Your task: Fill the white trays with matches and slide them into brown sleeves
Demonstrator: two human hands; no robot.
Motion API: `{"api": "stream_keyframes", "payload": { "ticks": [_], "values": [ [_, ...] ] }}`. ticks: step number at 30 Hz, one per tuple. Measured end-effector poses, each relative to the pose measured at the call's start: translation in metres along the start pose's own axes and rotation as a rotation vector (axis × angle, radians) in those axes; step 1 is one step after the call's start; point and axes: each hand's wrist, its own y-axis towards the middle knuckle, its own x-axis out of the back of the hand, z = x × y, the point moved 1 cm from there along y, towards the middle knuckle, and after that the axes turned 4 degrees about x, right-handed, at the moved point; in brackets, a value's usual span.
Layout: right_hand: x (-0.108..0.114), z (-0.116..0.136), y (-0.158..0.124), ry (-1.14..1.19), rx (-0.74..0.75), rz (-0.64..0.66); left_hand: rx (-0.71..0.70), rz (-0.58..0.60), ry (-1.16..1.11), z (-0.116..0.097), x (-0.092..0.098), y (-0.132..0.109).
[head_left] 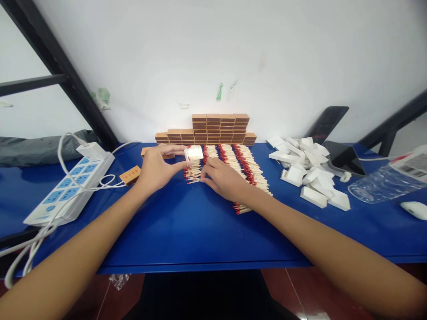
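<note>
My left hand [159, 166] grips a small white matchbox tray [194, 154] between thumb and fingers, over the leftmost row of matches [193, 174]. Close on its right, my right hand [222, 178] has its fingers pinched together at the edge of that row; whatever lies between the fingertips is hidden. More red-tipped matches [251, 166] lie in long rows beyond and under the right hand. An orange matchbox cover [130, 175] rests on the blue table left of my left wrist, and another cover lies partly hidden behind the left hand.
Stacked matchboxes [220, 129] stand against the wall. A heap of white trays [305, 164] lies to the right, near a dark phone-like device [343, 158], a plastic bottle [383, 180] and a white mouse [414, 209]. A power strip [71, 184] with cables sits at left.
</note>
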Motion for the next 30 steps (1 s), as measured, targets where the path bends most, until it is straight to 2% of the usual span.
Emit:
{"api": "stream_keyframes", "payload": {
  "ticks": [9,21,24,27,30],
  "values": [
    [0.003,0.022,0.002,0.035,0.020,0.014,-0.018,0.001,-0.019,0.002,-0.001,0.000],
    [0.001,0.018,-0.001,0.135,-0.023,0.024,-0.004,0.014,-0.020,0.004,-0.002,0.000],
    [0.010,0.012,-0.002,0.149,-0.006,-0.035,-0.015,0.023,-0.043,0.008,-0.003,0.002],
    [0.023,0.004,-0.002,0.119,-0.010,-0.155,-0.034,0.035,-0.007,0.010,-0.004,0.001],
    [0.029,-0.001,-0.001,0.066,-0.049,-0.268,-0.031,0.095,0.034,0.008,-0.008,-0.002]
  ]
}}
